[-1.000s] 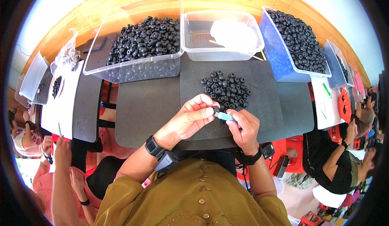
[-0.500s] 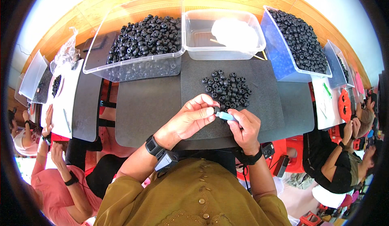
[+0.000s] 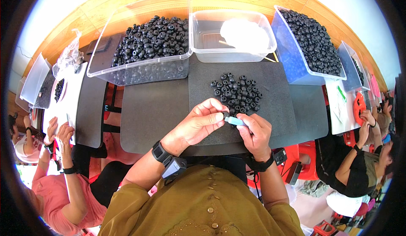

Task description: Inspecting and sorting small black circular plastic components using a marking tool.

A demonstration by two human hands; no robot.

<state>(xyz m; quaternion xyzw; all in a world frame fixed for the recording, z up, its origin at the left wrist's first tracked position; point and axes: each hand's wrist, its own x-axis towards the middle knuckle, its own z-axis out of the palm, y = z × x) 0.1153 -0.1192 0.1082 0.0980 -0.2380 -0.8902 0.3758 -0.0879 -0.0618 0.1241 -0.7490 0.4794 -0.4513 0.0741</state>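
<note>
My left hand (image 3: 196, 124) pinches a small round black part with a hole (image 3: 225, 115) between thumb and fingertips, over the dark mat (image 3: 277, 109). Against that part rests the tip of a small tool with a light blue handle (image 3: 234, 121), which my right hand (image 3: 257, 134) grips between thumb and fingers. The tool's working end is too small to make out. Just beyond both hands lies a loose pile of similar black parts (image 3: 239, 93) on the mat.
At the back stand a clear bin (image 3: 139, 71) full of black parts, a clear tub (image 3: 232, 57) with something white inside, and a bluish bin (image 3: 292, 58) of black parts. People work at side tables, one in a pink shirt (image 3: 63, 198) on the left, another in black (image 3: 355, 172) on the right.
My hands, the black part and the blue tool hold almost the same pose. The person on the left has brought both hands together at the table; the right-hand person's hands have risen toward the red thing.
</note>
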